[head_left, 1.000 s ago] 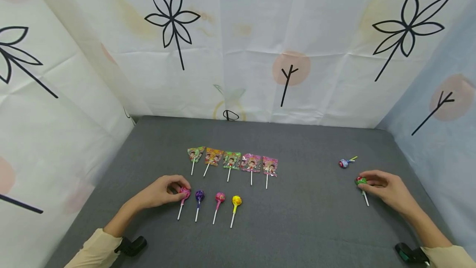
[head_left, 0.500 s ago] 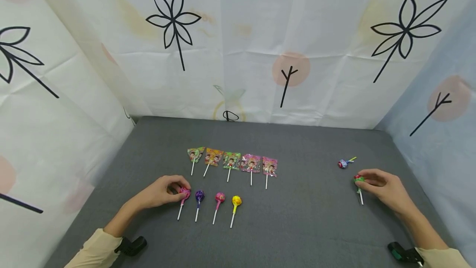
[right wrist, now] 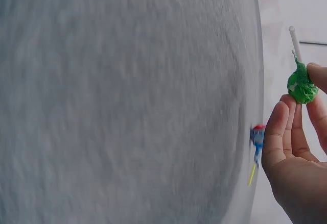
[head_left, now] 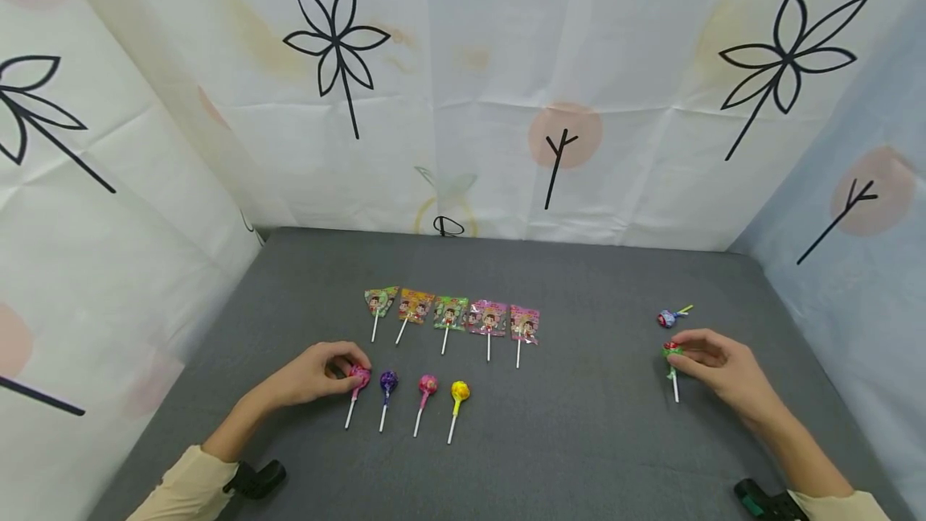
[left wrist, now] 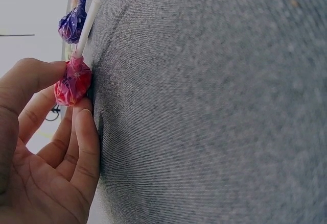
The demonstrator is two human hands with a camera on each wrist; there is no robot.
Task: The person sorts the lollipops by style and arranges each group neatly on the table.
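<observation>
My left hand (head_left: 327,372) pinches the pink-wrapped head of a lollipop (left wrist: 75,83) at the left end of a row; its white stick points toward me. Beside it in that row lie a purple lollipop (head_left: 388,381), a pink one (head_left: 428,384) and a yellow one (head_left: 460,391). On the right side, my right hand (head_left: 723,368) holds a green-wrapped lollipop (right wrist: 302,85) between thumb and fingers, raised above the table in the right wrist view. Just behind that hand a blue lollipop (head_left: 667,318) with a yellow stick lies on the cloth.
Farther back, several flat lollipops in printed wrappers form a second row, among them an orange one (head_left: 415,305) and a pink one (head_left: 524,322). The grey cloth-covered table (head_left: 579,424) is bounded by white printed curtains (head_left: 477,63) behind and at both sides.
My right hand has carried the green lollipop to the left, to just in front of the blue one. My left hand stays on the pink lollipop.
</observation>
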